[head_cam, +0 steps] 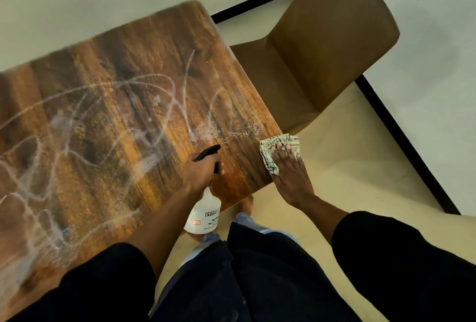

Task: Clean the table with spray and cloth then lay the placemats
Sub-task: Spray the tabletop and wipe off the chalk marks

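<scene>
A dark wooden table [134, 69] fills the left and middle of the head view, streaked with white foamy spray trails and droplets. My left hand [199, 171] grips the neck of a white spray bottle [203, 215] with a black trigger head, held over the table's near right edge. My right hand [289, 171] presses flat, fingers straight, on a pale checked cloth [277, 145] at the table's right corner. No placemats are in view.
A brown chair [332, 46] stands close against the table's right side. Cream floor tiles [347, 167] lie to the right, bordered by a black skirting strip along the white walls. My dark-clothed body and a bare foot are at the table's near edge.
</scene>
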Action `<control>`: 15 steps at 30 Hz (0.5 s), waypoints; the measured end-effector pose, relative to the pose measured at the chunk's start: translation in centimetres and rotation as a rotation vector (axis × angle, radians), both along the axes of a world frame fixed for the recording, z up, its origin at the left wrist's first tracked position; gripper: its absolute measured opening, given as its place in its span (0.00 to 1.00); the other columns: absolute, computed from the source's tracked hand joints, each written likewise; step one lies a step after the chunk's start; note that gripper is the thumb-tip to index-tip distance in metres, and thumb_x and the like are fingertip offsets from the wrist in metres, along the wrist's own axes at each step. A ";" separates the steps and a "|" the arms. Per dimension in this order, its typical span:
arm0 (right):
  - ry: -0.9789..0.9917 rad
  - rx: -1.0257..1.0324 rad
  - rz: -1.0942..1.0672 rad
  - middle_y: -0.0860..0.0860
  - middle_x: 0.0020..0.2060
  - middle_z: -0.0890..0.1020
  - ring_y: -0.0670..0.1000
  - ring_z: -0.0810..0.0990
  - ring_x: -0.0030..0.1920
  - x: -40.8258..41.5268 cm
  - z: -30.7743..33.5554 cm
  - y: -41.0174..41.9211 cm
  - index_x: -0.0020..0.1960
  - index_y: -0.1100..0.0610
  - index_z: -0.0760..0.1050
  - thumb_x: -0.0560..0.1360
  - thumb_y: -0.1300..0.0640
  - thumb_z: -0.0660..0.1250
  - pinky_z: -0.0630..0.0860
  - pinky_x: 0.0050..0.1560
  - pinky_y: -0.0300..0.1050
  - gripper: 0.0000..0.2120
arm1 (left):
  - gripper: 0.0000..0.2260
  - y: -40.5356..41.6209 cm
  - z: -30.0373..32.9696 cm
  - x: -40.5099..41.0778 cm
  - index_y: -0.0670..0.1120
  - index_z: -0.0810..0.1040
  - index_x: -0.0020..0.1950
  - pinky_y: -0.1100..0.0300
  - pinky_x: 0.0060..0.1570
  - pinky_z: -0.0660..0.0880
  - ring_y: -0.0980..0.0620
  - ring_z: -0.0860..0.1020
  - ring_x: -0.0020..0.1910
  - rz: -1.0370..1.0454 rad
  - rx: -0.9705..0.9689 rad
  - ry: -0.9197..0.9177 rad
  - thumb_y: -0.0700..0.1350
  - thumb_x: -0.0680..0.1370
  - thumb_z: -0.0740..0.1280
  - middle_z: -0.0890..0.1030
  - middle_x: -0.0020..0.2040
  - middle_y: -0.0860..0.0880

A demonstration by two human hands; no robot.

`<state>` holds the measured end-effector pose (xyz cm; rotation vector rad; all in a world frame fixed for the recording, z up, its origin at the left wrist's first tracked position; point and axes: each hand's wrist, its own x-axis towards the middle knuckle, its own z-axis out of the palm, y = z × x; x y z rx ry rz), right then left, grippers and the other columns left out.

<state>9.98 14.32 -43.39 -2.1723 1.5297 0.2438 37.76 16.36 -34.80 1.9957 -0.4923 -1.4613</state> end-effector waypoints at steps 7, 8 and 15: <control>-0.002 -0.002 0.033 0.49 0.84 0.39 0.54 0.34 0.82 0.3 -0.6 -2.0 0.84 0.49 0.37 0.82 0.41 0.45 0.38 0.80 0.54 0.34 | 0.10 -1.2 -0.2 -0.5 0.34 0.85 0.46 0.54 0.29 0.70 0.54 0.74 0.22 0.045 0.000 -0.012 0.40 0.81 0.71 0.85 0.40 0.35; -0.002 -0.002 0.047 0.49 0.83 0.39 0.54 0.34 0.82 0.4 -0.7 -2.8 0.84 0.49 0.37 0.83 0.42 0.48 0.39 0.80 0.55 0.34 | 0.10 -1.2 -0.2 -0.5 0.34 0.85 0.45 0.54 0.30 0.70 0.54 0.74 0.22 0.048 -0.005 -0.018 0.40 0.81 0.71 0.85 0.40 0.35; -0.025 0.096 0.121 0.51 0.83 0.35 0.56 0.33 0.82 4.0 0.4 -12.2 0.84 0.52 0.37 0.86 0.44 0.53 0.44 0.81 0.58 0.35 | 0.09 -0.7 0.9 0.3 0.45 0.85 0.44 0.56 0.29 0.69 0.54 0.74 0.23 0.114 -0.047 -0.013 0.38 0.81 0.69 0.82 0.38 0.38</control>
